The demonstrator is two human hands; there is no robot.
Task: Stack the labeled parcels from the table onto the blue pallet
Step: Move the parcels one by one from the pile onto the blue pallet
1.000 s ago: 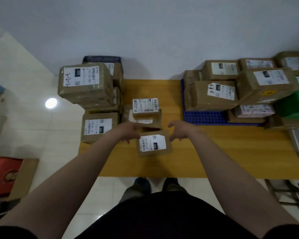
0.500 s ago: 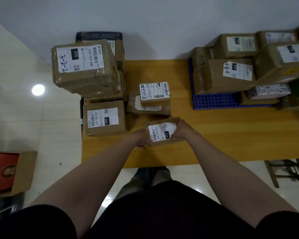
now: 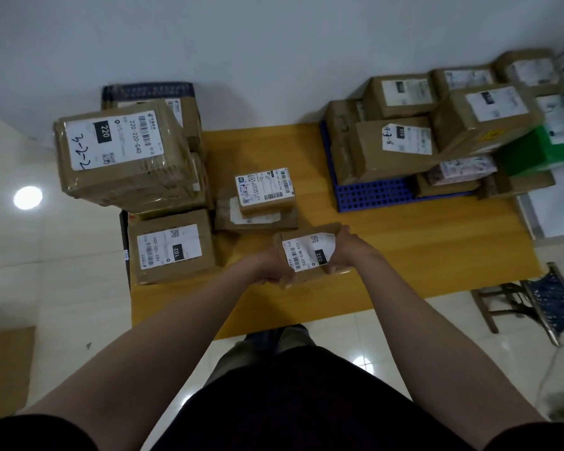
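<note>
Centre frame, over the yellow wooden table [image 3: 437,262], a small brown cardboard parcel labelled 032 [image 3: 308,255] is held tilted. Bare tabletop runs from it to the blue perforated plastic pallet [image 3: 372,193] at upper right, which carries brown boxes. The left hand [image 3: 272,271] grips its lower-left corner; the right hand [image 3: 345,252] curls its fingers over the right end.

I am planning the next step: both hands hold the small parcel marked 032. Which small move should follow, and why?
Probably carry the 032 parcel rightward toward the blue pallet: the left hand and right hand grip its two ends, and the pallet sits to the right, farther back on the table.
</note>
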